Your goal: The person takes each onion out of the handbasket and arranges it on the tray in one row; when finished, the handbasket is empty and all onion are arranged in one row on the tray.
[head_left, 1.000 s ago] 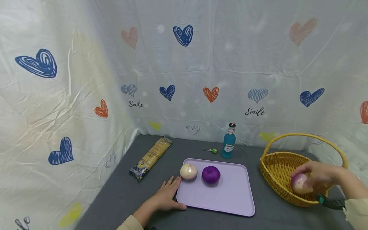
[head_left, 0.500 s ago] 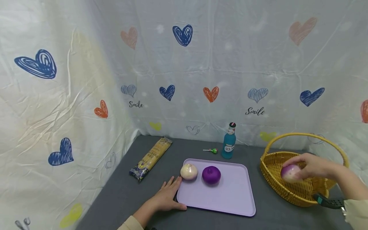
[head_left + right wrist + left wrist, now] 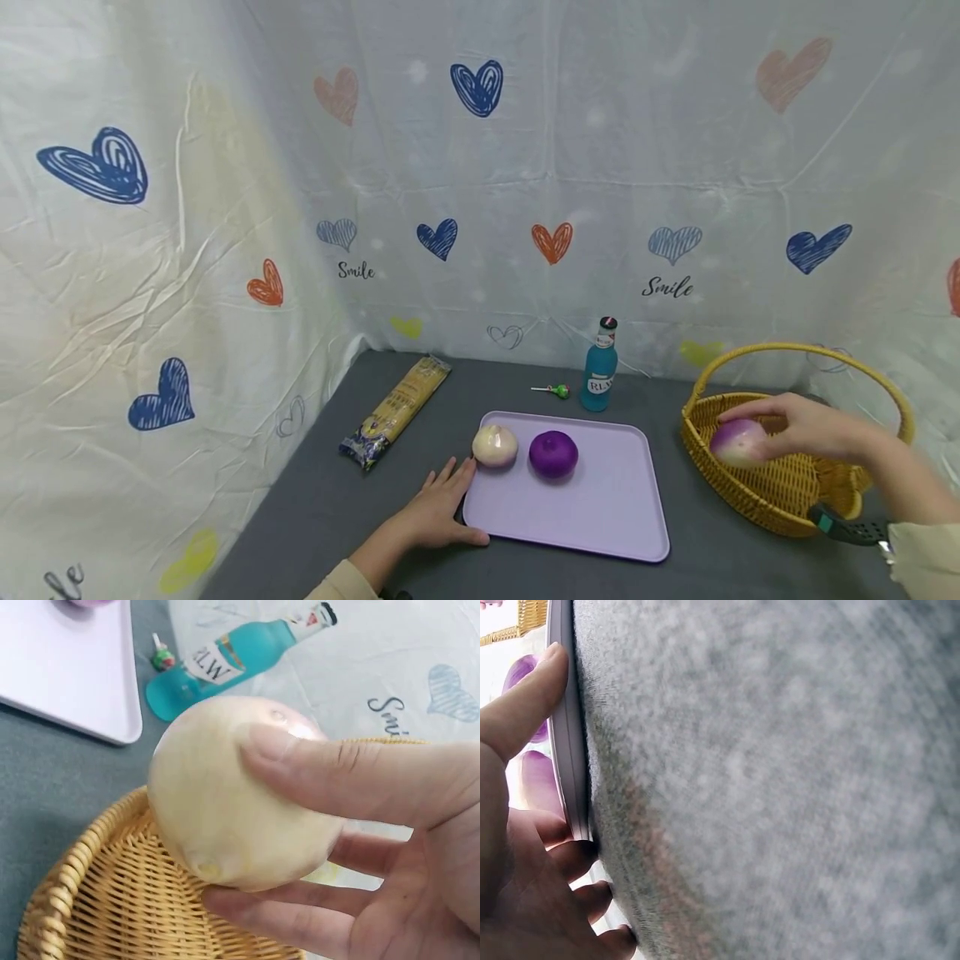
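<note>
In my right hand (image 3: 806, 429) is a purple-and-white turnip (image 3: 738, 443), held between thumb and fingers over the left part of the wicker basket (image 3: 757, 504). In the right wrist view the turnip (image 3: 225, 795) shows its pale side, the thumb pressed on it and fingers beneath. My left hand (image 3: 435, 510) rests at the left front corner of the lilac tray (image 3: 600, 521), fingers spread and touching its edge. On the tray sit a whitish round vegetable (image 3: 495, 447) and a deep purple one (image 3: 553, 455), side by side.
A blue bottle (image 3: 599, 375) stands upright behind the tray, with a lollipop (image 3: 559, 391) lying left of it. A yellow pack of noodles (image 3: 396, 411) lies at the left of the grey table (image 3: 315, 508). The basket's tall handle (image 3: 802, 346) arches over it.
My right hand has lifted the turnip from low inside the basket and moved it left towards the basket's left rim. The left hand keeps its place at the tray.
</note>
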`<state>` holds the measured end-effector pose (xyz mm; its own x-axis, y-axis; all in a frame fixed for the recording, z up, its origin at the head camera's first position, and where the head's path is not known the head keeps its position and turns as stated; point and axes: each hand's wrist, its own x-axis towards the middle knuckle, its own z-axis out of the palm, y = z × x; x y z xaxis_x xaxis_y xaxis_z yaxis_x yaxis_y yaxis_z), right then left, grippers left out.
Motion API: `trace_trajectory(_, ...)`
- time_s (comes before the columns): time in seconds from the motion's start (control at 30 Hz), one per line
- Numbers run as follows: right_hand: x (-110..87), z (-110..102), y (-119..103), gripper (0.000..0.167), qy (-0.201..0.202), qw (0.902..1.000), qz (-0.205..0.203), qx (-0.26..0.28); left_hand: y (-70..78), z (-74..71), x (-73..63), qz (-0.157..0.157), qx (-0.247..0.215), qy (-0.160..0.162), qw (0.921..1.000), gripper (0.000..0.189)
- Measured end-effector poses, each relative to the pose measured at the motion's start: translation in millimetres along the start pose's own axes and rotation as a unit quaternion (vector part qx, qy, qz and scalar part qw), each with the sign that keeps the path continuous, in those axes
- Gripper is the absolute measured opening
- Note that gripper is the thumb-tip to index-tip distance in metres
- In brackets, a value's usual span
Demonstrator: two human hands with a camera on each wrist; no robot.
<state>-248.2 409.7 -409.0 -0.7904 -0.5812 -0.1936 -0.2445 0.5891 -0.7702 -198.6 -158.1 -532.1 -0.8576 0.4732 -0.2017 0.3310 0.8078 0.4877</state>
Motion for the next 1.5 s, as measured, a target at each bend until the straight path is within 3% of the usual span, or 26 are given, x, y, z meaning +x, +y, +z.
trace_trajectory(0.67,13.5,24,-21,0.046,0.056,0.9972,-0.03,-0.04,-1.1,1.2,1.0,0.01,0.004,0.007,0.9999,0.119)
trace_trajectory(1.03,29.2,45,-26,0.045,0.04,0.9975,-0.057,-0.01,-0.5,0.3,-0.6,0.007,-0.002,0.006,1.0,0.119)
trace_trajectory(1.5,45.5,65,-34,0.045,0.076,0.994,-0.059,-0.052,-0.5,-0.2,-1.5,0.01,-0.003,0.01,0.9999,0.118)
